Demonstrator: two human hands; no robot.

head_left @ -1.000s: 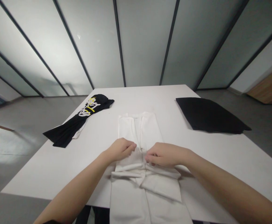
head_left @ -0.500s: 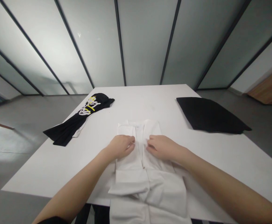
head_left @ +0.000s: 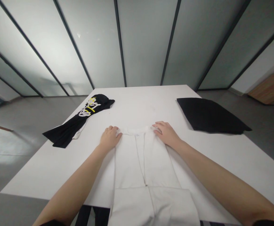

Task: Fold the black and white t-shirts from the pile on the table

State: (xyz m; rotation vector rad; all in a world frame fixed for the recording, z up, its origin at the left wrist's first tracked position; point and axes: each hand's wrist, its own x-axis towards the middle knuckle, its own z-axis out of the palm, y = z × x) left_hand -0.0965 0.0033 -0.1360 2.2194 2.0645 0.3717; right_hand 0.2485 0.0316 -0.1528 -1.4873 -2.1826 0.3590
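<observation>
A white garment [head_left: 129,163] lies lengthwise in front of me. A long narrow V runs down its middle to a small fastening, and its lower part hangs over the near table edge. I cannot tell its exact kind. My left hand [head_left: 110,136] is closed on the garment's far left corner, thumb and fingers pinching the cloth. At the far right corner my right hand [head_left: 166,131] pinches the cloth in the same way. Between the hands the far edge runs nearly straight, and the upper part lies fairly flat.
A white table [head_left: 141,106] carries everything. At its left lies a black garment [head_left: 66,128] with a white and yellow print, partly over the edge. On the right, a folded black cloth [head_left: 209,116] reaches past the table's side. Frosted glass panels [head_left: 144,40] stand behind.
Both hands have moved away from me and apart, from the garment's middle to its far corners. The wrinkled upper part is now smoother and stretched out, its folds shifted toward me.
</observation>
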